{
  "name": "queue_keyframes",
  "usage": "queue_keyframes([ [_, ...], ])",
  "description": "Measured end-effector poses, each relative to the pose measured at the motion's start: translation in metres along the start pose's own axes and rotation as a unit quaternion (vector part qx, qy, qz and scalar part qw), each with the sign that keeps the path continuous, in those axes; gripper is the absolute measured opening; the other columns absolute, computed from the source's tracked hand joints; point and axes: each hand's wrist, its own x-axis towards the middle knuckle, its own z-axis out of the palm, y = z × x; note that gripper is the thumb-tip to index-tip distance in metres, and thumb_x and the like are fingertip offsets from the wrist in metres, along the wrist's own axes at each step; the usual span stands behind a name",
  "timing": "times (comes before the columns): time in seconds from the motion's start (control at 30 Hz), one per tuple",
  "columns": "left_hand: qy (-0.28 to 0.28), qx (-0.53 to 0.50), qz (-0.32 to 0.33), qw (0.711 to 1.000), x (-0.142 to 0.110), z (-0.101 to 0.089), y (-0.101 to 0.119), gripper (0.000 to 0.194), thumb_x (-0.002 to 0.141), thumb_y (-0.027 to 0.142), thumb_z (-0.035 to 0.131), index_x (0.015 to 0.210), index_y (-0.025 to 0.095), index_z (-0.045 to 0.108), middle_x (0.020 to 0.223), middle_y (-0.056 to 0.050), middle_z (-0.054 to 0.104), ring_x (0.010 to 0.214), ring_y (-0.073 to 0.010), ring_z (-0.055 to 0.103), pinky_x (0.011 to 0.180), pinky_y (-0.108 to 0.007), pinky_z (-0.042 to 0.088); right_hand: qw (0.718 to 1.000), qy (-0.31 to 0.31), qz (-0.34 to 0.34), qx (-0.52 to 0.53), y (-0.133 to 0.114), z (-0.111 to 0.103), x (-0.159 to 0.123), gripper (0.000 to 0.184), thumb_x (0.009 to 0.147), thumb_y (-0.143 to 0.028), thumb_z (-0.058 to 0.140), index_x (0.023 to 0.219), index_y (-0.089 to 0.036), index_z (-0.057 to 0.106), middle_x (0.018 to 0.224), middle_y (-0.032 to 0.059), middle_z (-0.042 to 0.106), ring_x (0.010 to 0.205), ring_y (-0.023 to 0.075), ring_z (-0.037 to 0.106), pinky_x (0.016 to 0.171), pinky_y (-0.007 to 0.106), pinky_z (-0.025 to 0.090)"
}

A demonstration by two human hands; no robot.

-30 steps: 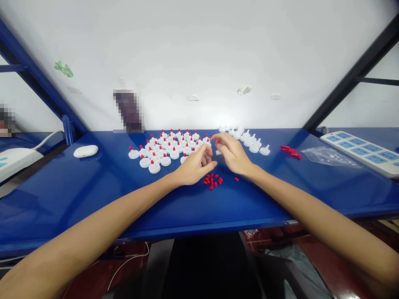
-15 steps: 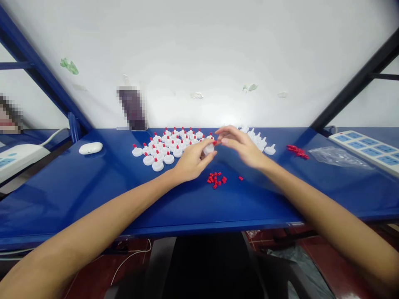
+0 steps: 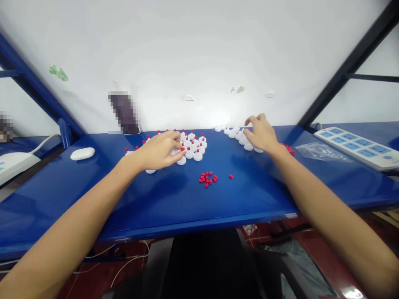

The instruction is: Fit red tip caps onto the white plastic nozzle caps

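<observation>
On the blue table (image 3: 174, 203), my left hand (image 3: 158, 151) lies over a cluster of white caps with red tips (image 3: 193, 146), its fingers curled down onto one of them. My right hand (image 3: 260, 133) reaches to the right over a group of plain white caps (image 3: 232, 133), fingers bent and touching them. A small pile of loose red plugs (image 3: 207, 178) lies between my two arms, with one stray plug (image 3: 231, 176) beside it.
A white oval case (image 3: 82, 153) sits at the left. More red plugs (image 3: 288, 148) and a clear plastic bag (image 3: 318, 151) lie at the right, beside a white and blue power strip (image 3: 355, 147). Another power strip (image 3: 12, 164) is at far left.
My hands have parted: the left went left and down onto the red-tipped caps with the cap it held, the right went right to the plain white caps.
</observation>
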Motion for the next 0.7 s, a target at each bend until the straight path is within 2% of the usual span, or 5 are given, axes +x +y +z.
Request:
queue_keyframes([
  [0.17,0.051,0.045,-0.009,0.998,-0.004,-0.009,-0.007,0.033,0.092,0.036,0.050,0.073,0.016,0.069,0.075,-0.005,0.061,0.071,-0.0179,0.053,0.076,-0.034,0.038,0.994,-0.081,-0.016,-0.072,0.010,0.013,0.002,0.028,0.085,-0.023,0.049,0.102,-0.015,0.069,0.102,0.0154,0.064,0.096,0.0303,0.057,0.080,0.041,0.044],
  [0.3,0.011,-0.019,-0.036,0.999,-0.005,-0.003,-0.008,0.025,0.086,0.034,0.057,0.069,0.017,0.065,0.068,-0.002,0.062,0.063,-0.0150,0.053,0.067,-0.029,0.037,0.990,-0.126,-0.044,-0.045,0.006,0.017,0.003,0.027,0.080,-0.014,0.049,0.092,-0.016,0.072,0.094,0.0124,0.070,0.088,0.0255,0.060,0.074,0.035,0.042],
  [0.47,-0.039,-0.048,-0.071,0.996,-0.005,0.005,-0.008,0.025,0.082,0.034,0.058,0.063,0.018,0.055,0.058,0.001,0.056,0.053,-0.0120,0.046,0.058,-0.026,0.030,0.985,-0.122,-0.118,0.021,-0.019,0.016,-0.006,0.021,0.079,-0.015,0.052,0.087,-0.017,0.072,0.087,0.0109,0.070,0.088,0.0257,0.057,0.075,0.035,0.040],
  [0.6,-0.015,-0.032,-0.058,0.998,-0.005,0.008,-0.008,0.028,0.085,0.036,0.054,0.064,0.019,0.052,0.060,0.000,0.057,0.058,-0.0141,0.049,0.059,-0.027,0.031,0.967,-0.127,-0.204,0.085,-0.049,0.014,-0.017,0.015,0.080,-0.017,0.053,0.082,-0.018,0.068,0.081,0.0083,0.068,0.084,0.0243,0.055,0.075,0.035,0.039],
  [0.7,0.006,-0.031,-0.043,0.999,-0.005,0.007,-0.007,0.031,0.085,0.038,0.053,0.061,0.019,0.050,0.060,-0.001,0.056,0.058,-0.0149,0.048,0.060,-0.028,0.033,0.956,-0.137,-0.226,0.130,-0.066,0.012,-0.025,0.015,0.079,-0.015,0.051,0.081,-0.018,0.066,0.078,0.0059,0.066,0.079,0.0219,0.055,0.072,0.033,0.037],
])
